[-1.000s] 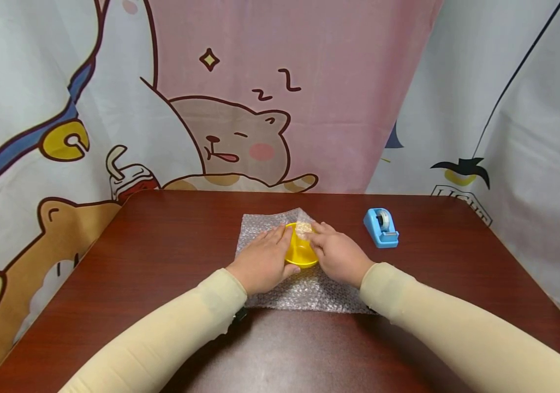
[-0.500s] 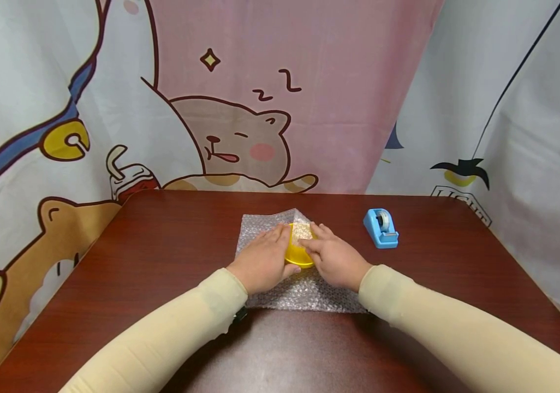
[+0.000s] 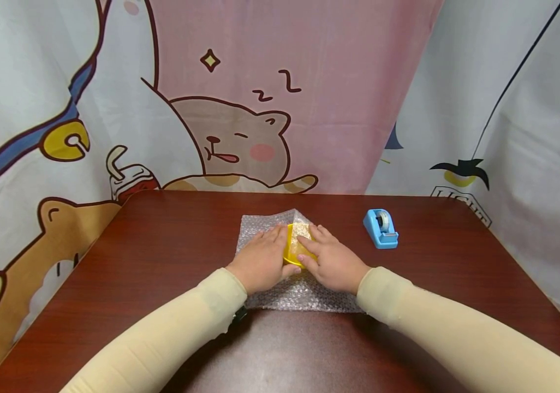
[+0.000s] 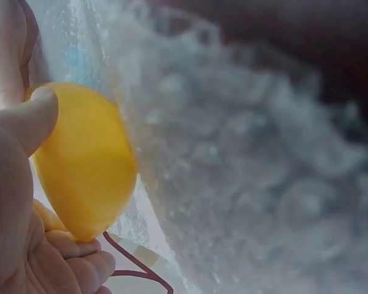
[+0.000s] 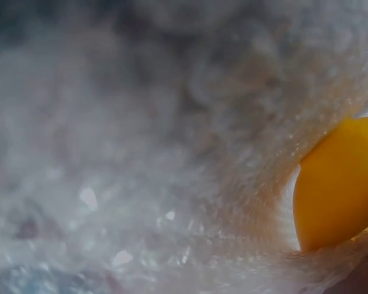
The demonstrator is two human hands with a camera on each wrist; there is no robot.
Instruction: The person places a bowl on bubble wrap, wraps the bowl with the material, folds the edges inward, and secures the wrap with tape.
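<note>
Reddish-brown counter (image 3: 186, 229) spreads before us, backed by a cartoon-printed cloth (image 3: 349, 82). We see the left grip (image 3: 262, 259) curved round a yellow bowl (image 4: 89, 153) — thumb at its near rim — while the right grip (image 3: 336, 261), fingers extended, presses bubble wrap (image 3: 304, 297) over it. More wrap lies beneath the bowl; to the right, apart, stands a blue tape dispenser (image 3: 381, 229).

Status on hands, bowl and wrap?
Left hand holds yellow bowl. Right hand presses bubble wrap over it. Bowl partly covered. Blue tape dispenser apart, out of the way.
</note>
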